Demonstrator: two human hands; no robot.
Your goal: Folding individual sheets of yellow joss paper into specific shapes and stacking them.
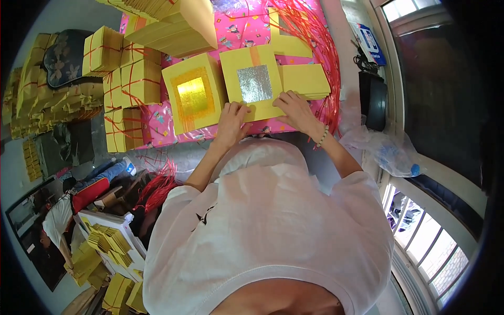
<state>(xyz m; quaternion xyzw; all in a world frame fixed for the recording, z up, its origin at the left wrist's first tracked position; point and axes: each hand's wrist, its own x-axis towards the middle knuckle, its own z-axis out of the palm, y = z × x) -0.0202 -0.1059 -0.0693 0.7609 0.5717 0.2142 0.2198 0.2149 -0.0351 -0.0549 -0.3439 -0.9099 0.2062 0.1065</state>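
Observation:
A stack of yellow joss paper (231, 68) with a silver foil square on top lies before me on the table. My left hand (232, 123) is closed on its near left corner, fingertips on the top sheet and thumb by the near edge. At the near right corner my right hand (299, 111) bends its fingers over the edge; a beaded bracelet (321, 137) circles that wrist. Just left stands a thicker joss paper stack (199, 119) topped with a gold foil square. A lower pile of plain yellow paper (303, 80) lies beyond my right hand.
Bundles tied with red string (140, 81) are piled at the left, beside a tall yellow stack (173, 34). Loose red strings (328, 58) hang along the right side of the pink patterned tablecloth (236, 26). A person (65, 223) is at the lower left; a plastic bag (391, 155) lies right.

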